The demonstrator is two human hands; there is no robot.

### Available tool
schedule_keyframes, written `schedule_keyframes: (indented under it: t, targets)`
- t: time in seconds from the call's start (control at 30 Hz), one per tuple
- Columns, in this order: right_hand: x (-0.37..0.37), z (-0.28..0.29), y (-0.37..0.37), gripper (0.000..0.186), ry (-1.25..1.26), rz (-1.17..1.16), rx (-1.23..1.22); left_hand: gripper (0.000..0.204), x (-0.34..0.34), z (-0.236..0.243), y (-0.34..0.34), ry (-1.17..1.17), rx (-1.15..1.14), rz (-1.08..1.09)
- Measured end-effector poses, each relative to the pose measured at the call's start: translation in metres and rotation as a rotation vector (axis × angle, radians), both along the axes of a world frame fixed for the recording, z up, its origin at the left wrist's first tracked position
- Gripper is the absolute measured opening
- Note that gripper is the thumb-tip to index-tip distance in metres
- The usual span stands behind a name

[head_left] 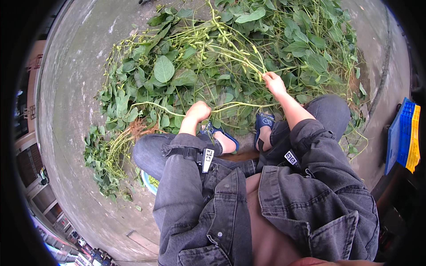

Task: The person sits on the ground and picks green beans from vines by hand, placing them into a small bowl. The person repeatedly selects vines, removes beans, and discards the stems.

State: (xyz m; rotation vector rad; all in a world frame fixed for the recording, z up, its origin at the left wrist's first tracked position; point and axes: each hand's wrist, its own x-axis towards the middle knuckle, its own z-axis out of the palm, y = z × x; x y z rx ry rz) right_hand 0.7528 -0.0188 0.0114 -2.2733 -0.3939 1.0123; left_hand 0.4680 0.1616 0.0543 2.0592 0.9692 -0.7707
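Between thumb and fingers of my right hand (274, 84) is the end of a bean stalk (239, 60), which stretches up and to the left with clusters of plump green pods along it. My left hand (199, 111) is closed lower down and to the left, in front of my left knee. A bare green stem (239, 105) runs out from its right side, and another length of stem meets its left side; the fingertips are hidden. Under and beyond both hands spreads a wide heap of leafy bean plants (186, 77), with pods and long stems mixed in.
A smaller bundle of plants with brown roots (140, 127) lies left of my left knee. Partly hidden by my left leg is a light-blue basin (148, 182) with green pods in it. Blue and yellow plastic crates (401, 135) stand at the right. My slippered feet (264, 128) border the heap.
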Motion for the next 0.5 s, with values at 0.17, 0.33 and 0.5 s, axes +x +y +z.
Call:
schedule_keyframes:
  t: [0.17, 0.33, 0.5]
  targets:
    - [0.012, 0.074, 0.013, 0.035, -0.194, 0.052, 0.234, 0.039, 0.041, 0.029, 0.002, -0.085, 0.156, 0.009]
    - [0.012, 0.142, 0.011, 0.025, -0.091, 0.089, 0.511, 0.032, 0.047, 0.05, -0.034, -0.198, 0.186, -0.05]
    - [0.029, 0.187, 0.009, 0.022, 0.009, 0.213, 0.484, 0.021, 0.048, 0.06, -0.061, -0.451, 0.085, 0.218]
